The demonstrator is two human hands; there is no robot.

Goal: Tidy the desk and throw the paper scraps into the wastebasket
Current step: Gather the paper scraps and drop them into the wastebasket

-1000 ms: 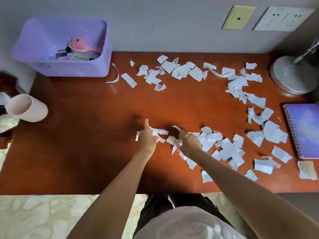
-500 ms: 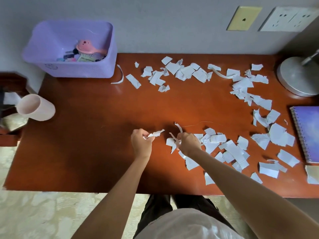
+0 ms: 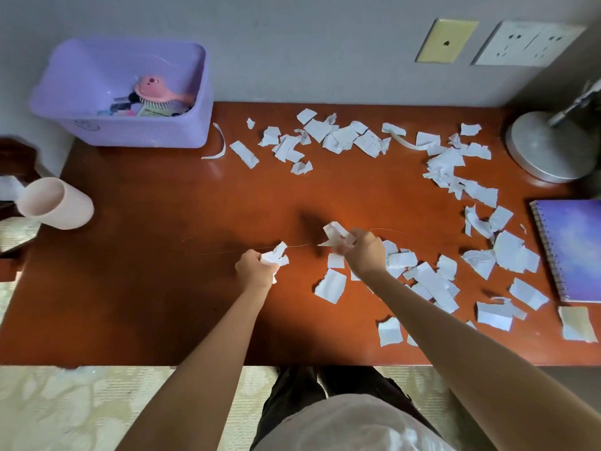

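Note:
Several torn white paper scraps (image 3: 435,284) lie across the reddish wooden desk (image 3: 146,288), in a band along the back and a heap at the right. My left hand (image 3: 255,267) grips a small bunch of scraps near the desk's middle. My right hand (image 3: 362,252) holds another bunch of scraps (image 3: 336,237), lifted a little above the desk. One larger scrap (image 3: 331,286) lies between my forearms. A pale pink wastebasket (image 3: 53,203) stands tilted at the desk's left edge, its mouth toward the upper left.
A purple storage bin (image 3: 130,131) with a pink hairbrush and small items sits at the back left. A round metal lamp base (image 3: 549,148) stands at the back right. A purple spiral notebook (image 3: 575,249) lies at the right edge. Wall sockets are above.
Both hands closed round scraps near the desk's middle and lifted them. The right hand rose with its bunch, leaving fewer scraps on the desk between the hands.

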